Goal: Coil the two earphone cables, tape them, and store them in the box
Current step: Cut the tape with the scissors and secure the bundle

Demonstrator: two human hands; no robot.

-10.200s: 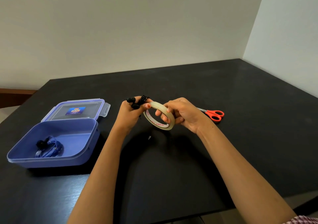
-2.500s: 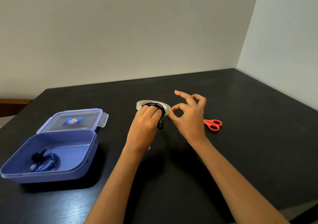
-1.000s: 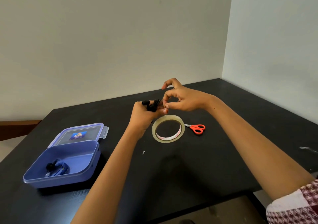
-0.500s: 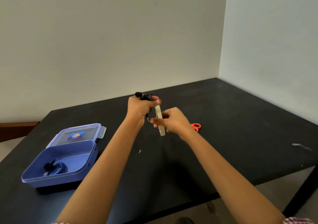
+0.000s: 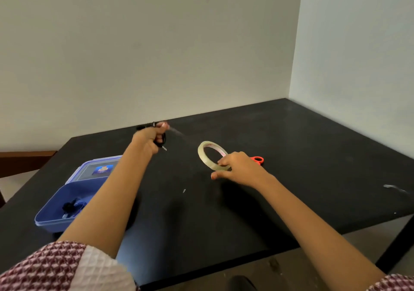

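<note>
My left hand is raised over the far middle of the black table and grips a coiled black earphone cable. A thin strip of clear tape stretches from that hand toward the tape roll. My right hand holds the roll by its near rim, tilted just above the table. The open blue box sits at the left. Inside it lies a coiled blue earphone cable, partly hidden by my left forearm.
The box's clear lid lies flat behind it. Red-handled scissors lie just behind my right hand. A scrap of tape sticks near the table's right edge, a smaller one at the centre. Walls meet at the far right corner.
My hands have moved apart: the left with the black cable went up and left, the right pulled the roll right and down, drawing out a strip of tape.
</note>
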